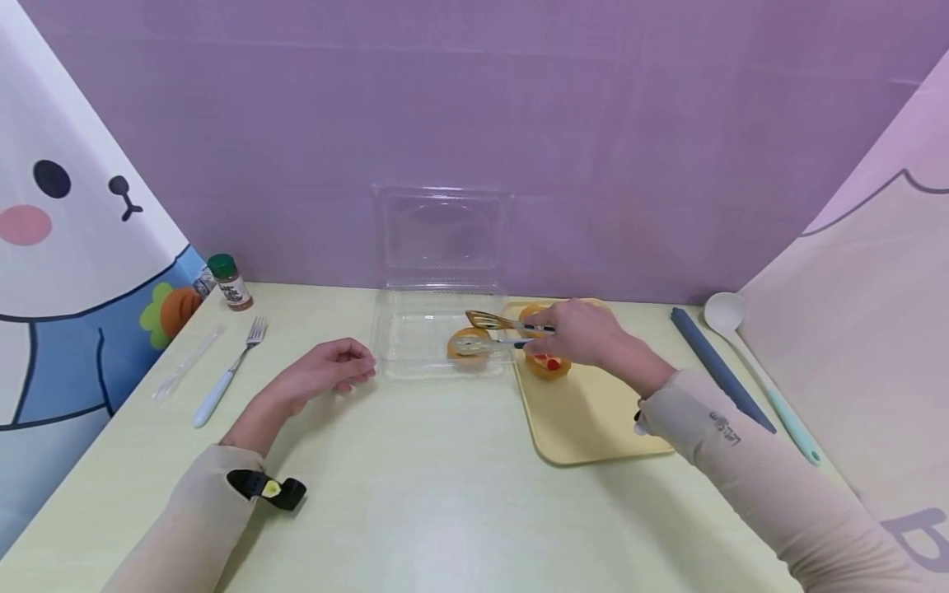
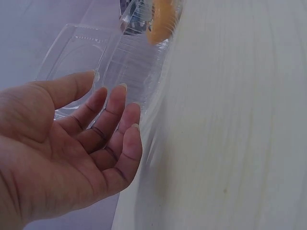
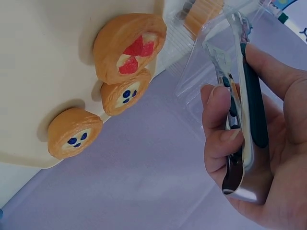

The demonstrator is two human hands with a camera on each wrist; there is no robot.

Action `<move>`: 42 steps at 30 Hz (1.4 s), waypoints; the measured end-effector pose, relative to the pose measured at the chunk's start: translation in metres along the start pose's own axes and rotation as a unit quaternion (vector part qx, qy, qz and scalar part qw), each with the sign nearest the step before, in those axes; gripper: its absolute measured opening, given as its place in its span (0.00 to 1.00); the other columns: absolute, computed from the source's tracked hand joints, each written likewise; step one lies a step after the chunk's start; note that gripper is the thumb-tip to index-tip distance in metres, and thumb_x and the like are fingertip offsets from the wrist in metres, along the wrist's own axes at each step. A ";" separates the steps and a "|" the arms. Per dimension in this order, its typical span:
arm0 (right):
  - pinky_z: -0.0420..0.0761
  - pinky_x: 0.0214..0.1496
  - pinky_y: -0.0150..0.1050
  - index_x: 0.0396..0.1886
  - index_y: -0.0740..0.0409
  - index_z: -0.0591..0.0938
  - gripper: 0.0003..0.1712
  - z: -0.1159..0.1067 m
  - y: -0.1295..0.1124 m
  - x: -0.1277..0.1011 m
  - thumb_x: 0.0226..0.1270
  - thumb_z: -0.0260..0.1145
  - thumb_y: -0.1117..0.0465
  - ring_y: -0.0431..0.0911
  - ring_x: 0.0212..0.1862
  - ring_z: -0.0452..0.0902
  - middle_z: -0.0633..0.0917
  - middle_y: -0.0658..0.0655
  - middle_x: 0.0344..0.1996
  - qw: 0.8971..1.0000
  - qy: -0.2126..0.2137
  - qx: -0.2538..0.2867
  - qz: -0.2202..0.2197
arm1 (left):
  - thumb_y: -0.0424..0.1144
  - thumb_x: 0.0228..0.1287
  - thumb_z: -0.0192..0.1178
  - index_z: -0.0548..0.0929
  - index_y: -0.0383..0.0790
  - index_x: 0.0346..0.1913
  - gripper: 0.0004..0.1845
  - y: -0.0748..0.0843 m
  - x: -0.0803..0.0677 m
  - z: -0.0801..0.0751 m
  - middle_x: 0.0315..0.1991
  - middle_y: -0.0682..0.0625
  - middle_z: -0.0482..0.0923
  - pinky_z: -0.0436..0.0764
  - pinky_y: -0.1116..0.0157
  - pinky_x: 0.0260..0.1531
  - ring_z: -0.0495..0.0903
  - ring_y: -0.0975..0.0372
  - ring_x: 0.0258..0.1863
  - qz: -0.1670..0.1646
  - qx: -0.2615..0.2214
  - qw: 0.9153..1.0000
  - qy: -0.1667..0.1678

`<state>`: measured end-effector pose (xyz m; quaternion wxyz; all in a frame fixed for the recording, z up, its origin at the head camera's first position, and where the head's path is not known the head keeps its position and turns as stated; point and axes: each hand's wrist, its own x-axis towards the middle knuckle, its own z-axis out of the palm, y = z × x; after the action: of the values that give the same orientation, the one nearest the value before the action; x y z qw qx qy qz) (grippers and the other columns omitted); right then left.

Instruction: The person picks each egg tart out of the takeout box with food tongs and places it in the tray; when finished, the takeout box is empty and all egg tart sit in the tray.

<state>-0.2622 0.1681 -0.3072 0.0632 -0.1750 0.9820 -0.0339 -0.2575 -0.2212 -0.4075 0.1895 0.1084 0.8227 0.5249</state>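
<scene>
My right hand (image 1: 582, 333) grips a pair of metal tongs (image 3: 254, 115) with dark handle grips. The tongs' ends stand apart over the right side of a clear plastic box (image 1: 411, 333) with its lid raised. An orange-brown pastry (image 1: 455, 340) sits inside the box by the tong ends; the head view does not show whether they touch it. On the beige tray (image 1: 586, 432) are a red-topped pastry (image 3: 129, 50) and two blue-dotted pastries (image 3: 74, 134), partly hidden in the head view. Holding nothing, my left hand (image 1: 322, 375) is by the box's left edge, fingers loosely curled.
At the left are a green-capped jar (image 1: 231, 284), a fork (image 1: 230, 375) with a pale handle and a wrapped clear utensil (image 1: 189, 362). A dark blue stick-like object (image 1: 719, 366) and a ladle-like spoon (image 1: 764, 371) with a mint handle lie at the right. A purple backdrop rises behind.
</scene>
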 end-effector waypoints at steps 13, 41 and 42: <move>0.79 0.47 0.49 0.64 0.40 0.81 0.32 -0.013 0.006 -0.003 0.61 0.72 0.39 0.55 0.58 0.81 0.84 0.54 0.59 1.000 -0.011 -0.011 -0.011 | 0.47 0.76 0.55 0.73 0.32 0.56 0.20 0.001 0.000 0.000 0.53 0.36 0.80 0.79 0.61 0.47 0.81 0.52 0.52 -0.002 0.006 1.000 0.003; 0.78 0.26 0.37 0.65 0.48 0.80 0.29 -0.026 -0.015 0.008 0.66 0.68 0.46 0.47 0.22 0.80 0.87 0.53 0.45 0.992 -0.123 0.027 0.028 | 0.46 0.75 0.56 0.73 0.32 0.55 0.19 -0.001 0.001 0.000 0.53 0.35 0.80 0.79 0.60 0.47 0.81 0.52 0.51 -0.005 0.000 1.000 0.000; 0.77 0.25 0.37 0.65 0.49 0.80 0.29 -0.025 -0.014 0.009 0.66 0.69 0.46 0.48 0.22 0.80 0.87 0.52 0.43 0.991 -0.125 0.033 0.027 | 0.46 0.75 0.56 0.73 0.32 0.55 0.19 -0.001 0.001 0.000 0.53 0.35 0.80 0.79 0.60 0.47 0.81 0.52 0.51 -0.005 0.000 1.000 0.000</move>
<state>-0.2687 0.1529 -0.2817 0.1923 -0.1495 0.9689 -0.0427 -0.2585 -0.2215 -0.4082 0.1921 0.1043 0.8232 0.5239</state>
